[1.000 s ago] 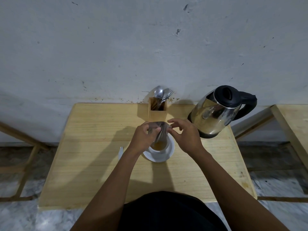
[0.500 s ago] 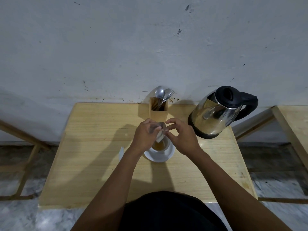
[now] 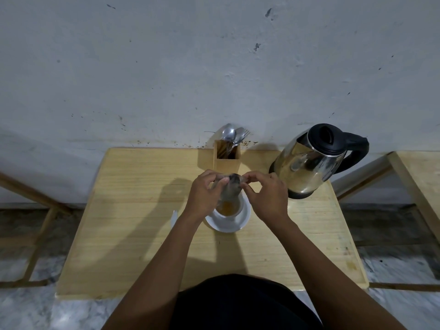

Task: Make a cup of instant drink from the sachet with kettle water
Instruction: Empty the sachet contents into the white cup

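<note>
A white cup (image 3: 229,211) with brownish contents stands on a white saucer (image 3: 238,223) in the middle of the wooden table (image 3: 133,225). Directly above the cup hangs a silvery sachet (image 3: 230,188), pointing down into it. My left hand (image 3: 205,192) pinches its top left corner and my right hand (image 3: 263,194) pinches its top right corner. The steel kettle (image 3: 309,160) with a black lid and handle stands at the back right, just beyond my right hand.
A wooden cutlery holder (image 3: 226,159) with spoons and a fork stands against the wall behind the cup. A small white object (image 3: 174,216) lies left of the saucer, partly hidden by my left forearm. Another wooden table (image 3: 421,184) stands at the right.
The sachet, blurred and tilted half a second ago, now hangs upright over the cup. Both hands have risen slightly and spread its top edge.
</note>
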The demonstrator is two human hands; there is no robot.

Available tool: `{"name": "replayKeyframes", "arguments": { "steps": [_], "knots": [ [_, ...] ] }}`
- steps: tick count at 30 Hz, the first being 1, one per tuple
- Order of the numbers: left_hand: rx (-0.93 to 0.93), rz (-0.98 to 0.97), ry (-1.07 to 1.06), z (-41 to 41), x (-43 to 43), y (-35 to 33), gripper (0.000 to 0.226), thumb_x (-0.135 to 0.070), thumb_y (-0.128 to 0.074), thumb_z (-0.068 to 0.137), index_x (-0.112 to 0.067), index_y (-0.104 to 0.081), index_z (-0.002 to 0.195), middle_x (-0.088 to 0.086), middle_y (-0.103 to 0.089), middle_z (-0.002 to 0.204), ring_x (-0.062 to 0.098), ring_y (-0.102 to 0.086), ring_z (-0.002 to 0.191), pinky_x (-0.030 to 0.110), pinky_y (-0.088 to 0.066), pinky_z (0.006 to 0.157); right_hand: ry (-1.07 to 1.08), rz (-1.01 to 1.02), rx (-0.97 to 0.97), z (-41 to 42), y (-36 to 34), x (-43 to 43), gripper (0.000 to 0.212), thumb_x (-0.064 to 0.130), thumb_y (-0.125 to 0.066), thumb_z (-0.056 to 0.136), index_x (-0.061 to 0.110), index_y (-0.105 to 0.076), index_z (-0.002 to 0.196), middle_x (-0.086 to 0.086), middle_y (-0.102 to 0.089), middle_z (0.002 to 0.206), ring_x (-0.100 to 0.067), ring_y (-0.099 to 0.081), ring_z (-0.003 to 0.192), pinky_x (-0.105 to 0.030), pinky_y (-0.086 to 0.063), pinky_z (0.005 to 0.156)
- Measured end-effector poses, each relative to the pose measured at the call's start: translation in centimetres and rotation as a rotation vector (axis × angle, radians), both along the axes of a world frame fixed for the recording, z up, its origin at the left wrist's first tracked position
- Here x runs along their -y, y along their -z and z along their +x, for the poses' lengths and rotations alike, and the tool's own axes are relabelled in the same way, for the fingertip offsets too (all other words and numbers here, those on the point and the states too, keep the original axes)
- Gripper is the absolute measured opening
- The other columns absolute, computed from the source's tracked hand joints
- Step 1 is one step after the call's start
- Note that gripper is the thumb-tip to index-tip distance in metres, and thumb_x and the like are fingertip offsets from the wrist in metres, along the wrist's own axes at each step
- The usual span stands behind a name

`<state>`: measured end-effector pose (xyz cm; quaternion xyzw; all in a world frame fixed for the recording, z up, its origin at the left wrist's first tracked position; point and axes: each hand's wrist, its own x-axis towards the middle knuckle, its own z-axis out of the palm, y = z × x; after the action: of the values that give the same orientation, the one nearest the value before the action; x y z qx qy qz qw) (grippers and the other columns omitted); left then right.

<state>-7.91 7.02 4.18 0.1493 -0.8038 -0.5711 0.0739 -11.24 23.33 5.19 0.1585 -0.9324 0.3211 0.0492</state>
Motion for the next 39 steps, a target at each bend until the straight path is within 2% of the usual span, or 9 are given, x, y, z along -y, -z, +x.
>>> {"name": "replayKeyframes", "arguments": {
  "steps": [5,9,13,18,24,28,31,35,39],
  "knots": [
    [0.057,0.021,0.052,0.4,-0.2,0.0,0.018,-0.026,-0.062,0.090,-0.012,-0.073,0.095,0.002,-0.063,0.099,0.013,-0.059,0.094,0.020,-0.047,0.072,0.051,0.010,0.011,0.2,-0.2,-0.5,0.013,0.029,-0.075,0.082,0.036,-0.069,0.092,0.026,-0.062,0.079,-0.005,-0.055,0.084,-0.035,-0.042,0.082],
    [0.120,0.030,0.089,0.9,0.3,0.2,0.019,-0.028,-0.064,0.088,-0.013,-0.070,0.099,0.008,-0.064,0.100,0.018,-0.060,0.093,0.023,-0.047,0.075,0.125,-0.298,0.273,0.0,-0.6,-0.7,0.008,0.024,-0.071,0.088,0.029,-0.069,0.094,0.015,-0.068,0.088,-0.003,-0.059,0.078,-0.026,-0.047,0.069],
    [0.183,0.137,0.011,1.8,1.6,0.4,0.019,-0.024,-0.067,0.086,-0.014,-0.073,0.101,0.001,-0.072,0.100,0.007,-0.064,0.083,0.006,-0.047,0.065,0.279,-0.625,0.584,0.1,-1.7,-0.6,0.007,0.021,-0.069,0.089,0.017,-0.072,0.093,0.005,-0.068,0.084,-0.012,-0.058,0.077,-0.024,-0.045,0.071],
    [0.221,0.278,-0.060,2.3,1.6,-0.5,0.015,-0.025,-0.061,0.088,-0.019,-0.074,0.094,-0.007,-0.073,0.090,0.006,-0.064,0.084,0.018,-0.046,0.072,0.417,-0.886,0.936,1.0,-1.5,-0.1,0.011,0.021,-0.068,0.090,0.016,-0.068,0.100,0.000,-0.070,0.099,-0.014,-0.056,0.083,-0.029,-0.050,0.077],
    [0.266,0.383,-0.090,2.7,1.3,-0.7,0.030,-0.040,-0.058,0.087,-0.015,-0.074,0.086,0.003,-0.073,0.088,0.014,-0.061,0.081,0.027,-0.047,0.079,0.492,-1.075,1.062,2.1,-0.4,1.1,0.020,0.017,-0.067,0.090,0.009,-0.068,0.107,-0.002,-0.071,0.100,-0.016,-0.060,0.088,-0.031,-0.048,0.083],
    [0.216,0.318,-0.111,2.9,1.1,-0.7,0.022,-0.035,-0.065,0.086,-0.016,-0.075,0.086,0.006,-0.072,0.083,0.011,-0.060,0.074,0.023,-0.047,0.072,0.407,-1.009,1.109,2.5,0.1,2.0,0.011,0.020,-0.068,0.087,0.013,-0.070,0.095,-0.005,-0.066,0.092,-0.018,-0.057,0.085,-0.029,-0.047,0.075],
    [0.191,0.426,-0.247,2.7,1.5,-0.9,0.017,-0.031,-0.068,0.084,-0.015,-0.074,0.083,0.001,-0.071,0.078,0.011,-0.064,0.074,0.024,-0.049,0.071,0.298,-0.844,1.078,2.7,0.0,2.6,0.014,0.024,-0.072,0.083,0.013,-0.074,0.092,-0.004,-0.072,0.089,-0.017,-0.062,0.082,-0.028,-0.049,0.071],
    [0.105,0.693,-0.362,2.9,2.9,-0.9,0.005,-0.022,-0.065,0.088,-0.018,-0.067,0.087,0.000,-0.072,0.089,0.014,-0.068,0.083,0.028,-0.052,0.078,0.161,-0.591,0.821,2.9,0.2,2.8,0.011,0.021,-0.070,0.086,0.012,-0.074,0.089,-0.004,-0.074,0.091,-0.015,-0.066,0.084,-0.023,-0.050,0.072],
    [0.063,0.676,-0.425,3.8,5.7,-0.2,0.005,-0.009,-0.057,0.089,-0.011,-0.061,0.087,0.013,-0.064,0.080,0.027,-0.061,0.071,0.037,-0.052,0.077,0.110,-0.414,0.584,2.2,1.4,1.9,0.012,0.028,-0.066,0.089,0.017,-0.070,0.087,0.002,-0.071,0.088,-0.013,-0.066,0.084,-0.026,-0.050,0.073]
  ]
}}
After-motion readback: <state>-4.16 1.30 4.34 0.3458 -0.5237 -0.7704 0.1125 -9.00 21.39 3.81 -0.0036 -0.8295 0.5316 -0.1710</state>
